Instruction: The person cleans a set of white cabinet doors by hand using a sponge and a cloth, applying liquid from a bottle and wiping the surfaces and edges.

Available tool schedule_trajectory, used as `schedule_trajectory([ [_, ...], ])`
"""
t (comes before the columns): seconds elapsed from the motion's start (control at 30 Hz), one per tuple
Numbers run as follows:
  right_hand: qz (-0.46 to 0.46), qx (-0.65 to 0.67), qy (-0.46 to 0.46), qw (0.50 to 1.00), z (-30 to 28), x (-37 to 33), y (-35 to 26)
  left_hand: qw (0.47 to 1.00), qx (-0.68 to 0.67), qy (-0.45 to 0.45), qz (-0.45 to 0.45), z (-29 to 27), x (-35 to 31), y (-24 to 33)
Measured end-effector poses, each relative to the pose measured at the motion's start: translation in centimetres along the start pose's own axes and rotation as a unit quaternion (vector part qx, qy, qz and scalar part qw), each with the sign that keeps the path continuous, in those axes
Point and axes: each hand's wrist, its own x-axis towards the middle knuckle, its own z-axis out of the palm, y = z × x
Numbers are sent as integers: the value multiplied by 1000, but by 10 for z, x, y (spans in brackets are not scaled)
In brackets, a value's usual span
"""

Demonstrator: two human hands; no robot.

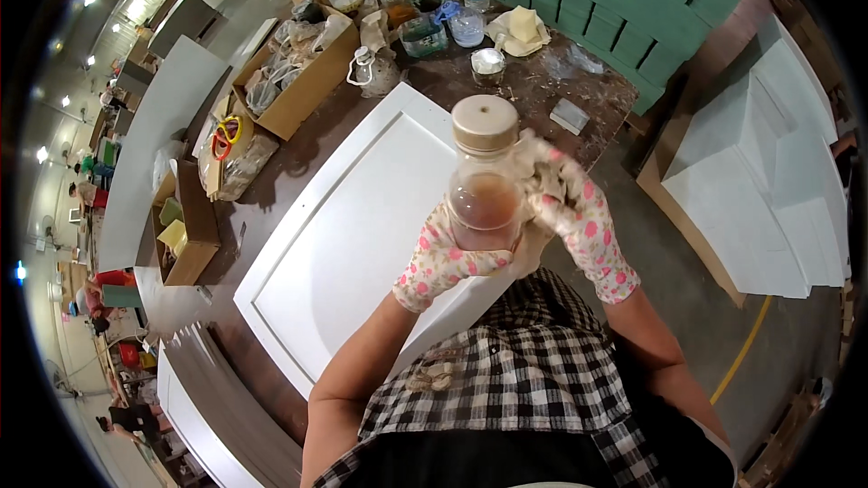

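Above the white panel (334, 244), my left hand (443, 262) is wrapped round a clear plastic bottle (486, 194), in a white glove with pink flowers. The bottle is upright, has a wide beige cap and holds a brownish-pink liquid. At its right side is my right hand (586, 217), in a matching glove. Its bent fingers close on what looks like a crumpled, stained off-white cloth (535, 163) against the bottle. The glove's soiled fingertips and the cloth are hard to tell apart. The panel, with a raised frame border, lies flat on the dark table (280, 163).
A cardboard box of plastic bags (298, 72), scissors (221, 137), a smaller box (185, 226), several bottles (425, 32) and a yellowish block on paper (523, 25) sit around the panel. Green stacked pieces (597, 9) stand behind; white panels (759, 163) are stacked right.
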Motion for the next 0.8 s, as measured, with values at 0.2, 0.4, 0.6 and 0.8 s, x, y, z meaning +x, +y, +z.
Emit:
schedule_trajectory([
  [0.2,79,-42,5,996,-29,-14,32,998,-16,-24,-55,3,-2,3],
  [0.4,77,-299,35,950,-62,-5,11,995,-24,-46,-87,13,-6,-12],
  [0.6,23,-88,68,994,-83,24,-42,964,258,11,-62,5,-27,4],
  [0.8,150,-147,-28,977,-48,24,-33,808,572,43,-134,13,-31,46],
])
